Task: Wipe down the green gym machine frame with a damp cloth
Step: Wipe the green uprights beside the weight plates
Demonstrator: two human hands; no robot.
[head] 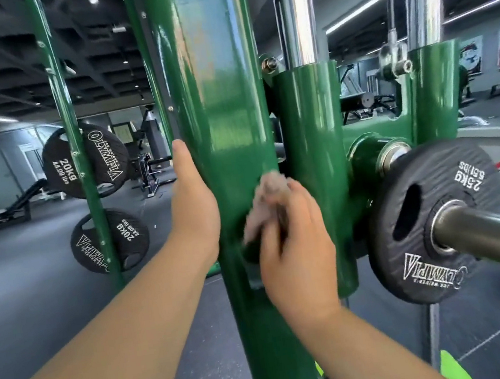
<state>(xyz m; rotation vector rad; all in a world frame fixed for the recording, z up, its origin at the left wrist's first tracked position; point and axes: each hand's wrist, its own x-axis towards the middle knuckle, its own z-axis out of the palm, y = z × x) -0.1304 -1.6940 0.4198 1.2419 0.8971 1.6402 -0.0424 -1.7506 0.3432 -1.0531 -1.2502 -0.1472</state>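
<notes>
Head view: right grip (295,247) is curled round a blurred cloth (264,209), pressing it on the front of the green frame (214,82) upright. Left grip (194,203) lies on the upright's left edge, one digit straight up it, other fingers hidden; open or closed, cannot tell.

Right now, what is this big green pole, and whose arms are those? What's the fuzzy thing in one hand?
The camera sits on a person's head, so you see their own two arms. The green pole is part of a gym machine's frame. The left hand holds the pole's side. The right hand grips a cloth and presses it on the pole to wipe it; it looks blurry. At right, a small black weight plate sits on a metal bar. Two bigger plates hang at left.
</notes>
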